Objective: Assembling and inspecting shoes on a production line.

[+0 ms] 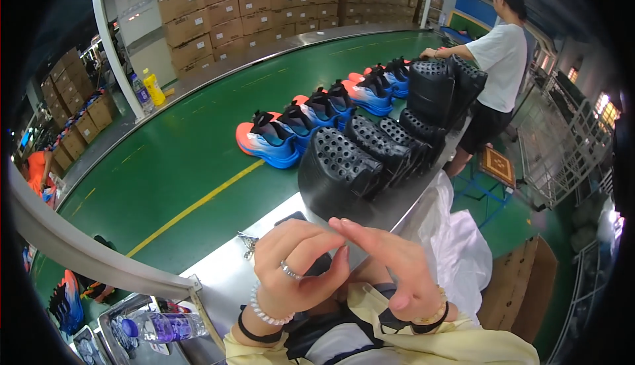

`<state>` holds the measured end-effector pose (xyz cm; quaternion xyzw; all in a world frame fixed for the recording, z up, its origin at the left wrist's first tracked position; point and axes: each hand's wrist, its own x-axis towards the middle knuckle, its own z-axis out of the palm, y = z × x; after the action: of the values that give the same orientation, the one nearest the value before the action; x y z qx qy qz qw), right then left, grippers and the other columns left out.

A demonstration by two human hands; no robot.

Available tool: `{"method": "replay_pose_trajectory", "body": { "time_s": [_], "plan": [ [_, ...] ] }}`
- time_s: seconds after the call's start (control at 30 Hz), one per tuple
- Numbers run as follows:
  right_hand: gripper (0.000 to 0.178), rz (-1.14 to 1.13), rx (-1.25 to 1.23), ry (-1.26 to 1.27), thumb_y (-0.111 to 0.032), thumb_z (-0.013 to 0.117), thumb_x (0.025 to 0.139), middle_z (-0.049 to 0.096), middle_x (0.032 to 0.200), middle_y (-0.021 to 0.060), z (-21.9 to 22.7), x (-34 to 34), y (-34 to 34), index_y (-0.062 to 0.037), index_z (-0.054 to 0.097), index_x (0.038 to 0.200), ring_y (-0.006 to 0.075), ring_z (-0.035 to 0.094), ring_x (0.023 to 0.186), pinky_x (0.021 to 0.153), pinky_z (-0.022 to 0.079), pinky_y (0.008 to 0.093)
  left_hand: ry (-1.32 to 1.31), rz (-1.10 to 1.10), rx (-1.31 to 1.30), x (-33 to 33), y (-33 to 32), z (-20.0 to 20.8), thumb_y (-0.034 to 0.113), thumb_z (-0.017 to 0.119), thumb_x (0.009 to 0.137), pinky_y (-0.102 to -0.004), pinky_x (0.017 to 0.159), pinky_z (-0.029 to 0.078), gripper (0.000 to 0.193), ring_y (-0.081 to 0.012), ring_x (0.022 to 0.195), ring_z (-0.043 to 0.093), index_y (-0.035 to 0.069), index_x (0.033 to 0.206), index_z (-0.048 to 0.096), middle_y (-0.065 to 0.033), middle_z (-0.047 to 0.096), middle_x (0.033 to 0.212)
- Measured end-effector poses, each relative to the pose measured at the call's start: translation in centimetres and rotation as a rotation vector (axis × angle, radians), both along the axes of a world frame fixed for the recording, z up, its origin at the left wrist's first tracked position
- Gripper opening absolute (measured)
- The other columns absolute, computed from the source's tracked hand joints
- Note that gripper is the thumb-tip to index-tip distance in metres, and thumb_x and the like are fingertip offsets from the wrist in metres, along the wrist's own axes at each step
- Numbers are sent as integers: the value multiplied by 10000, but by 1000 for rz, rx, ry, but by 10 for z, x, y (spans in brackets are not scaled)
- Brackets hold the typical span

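My left hand (297, 259), with a ring and a white coiled bracelet, is raised over the metal table edge. Its fingers are curled, thumb and forefinger close together in a pinch; whatever is between them, if anything, is too small to make out. Facing it, my right hand (400, 259) has its fingers stretched out and its thumb apart, the fingertips meeting those of the left. Nothing shows in its palm. Behind my hands lies a dark flat object (320, 265), mostly covered, beside a small bunch of metal keys (248, 242).
Black rounded pieces with round holes (337, 160) stand in a row ahead. Blue-and-orange sneakers (271, 140) line the green conveyor belt (178, 166). A person in white (499, 60) stands far right. White plastic sheeting (456, 239) hangs at right; a bottle (165, 326) lies lower left.
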<state>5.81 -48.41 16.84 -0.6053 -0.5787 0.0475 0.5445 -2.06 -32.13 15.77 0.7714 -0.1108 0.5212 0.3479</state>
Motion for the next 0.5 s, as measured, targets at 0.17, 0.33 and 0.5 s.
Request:
{"method": "replay_pose_trajectory", "body": {
  "time_s": [0.17, 0.33, 0.5],
  "plan": [
    [907, 38, -18, -63, -643, 475, 896, 510, 1356, 248, 0, 2, -1, 122, 399, 1377, 401, 565, 1156, 979, 439, 430, -16, -12, 9, -3, -3, 1, -104, 715, 572, -294, 558, 458, 293, -220, 637, 618, 14, 831, 645, -81, 640, 739],
    [946, 15, -35, -158, -660, 523, 857, 517, 1353, 241, -1, 2, 2, 127, 405, 1369, 393, 567, 1149, 972, 449, 428, -37, 36, 50, -2, -1, 1, -76, 736, 564, -293, 540, 473, 298, -223, 611, 621, 30, 830, 654, -72, 640, 732],
    [1111, -61, -132, -379, -808, 411, 790, 521, 1330, 283, 5, 1, 2, 173, 437, 1311, 408, 562, 1176, 990, 444, 439, -30, 42, 38, -4, -1, 0, -55, 745, 557, -295, 527, 488, 308, -222, 592, 622, 44, 836, 661, -59, 639, 727]
  ]
}}
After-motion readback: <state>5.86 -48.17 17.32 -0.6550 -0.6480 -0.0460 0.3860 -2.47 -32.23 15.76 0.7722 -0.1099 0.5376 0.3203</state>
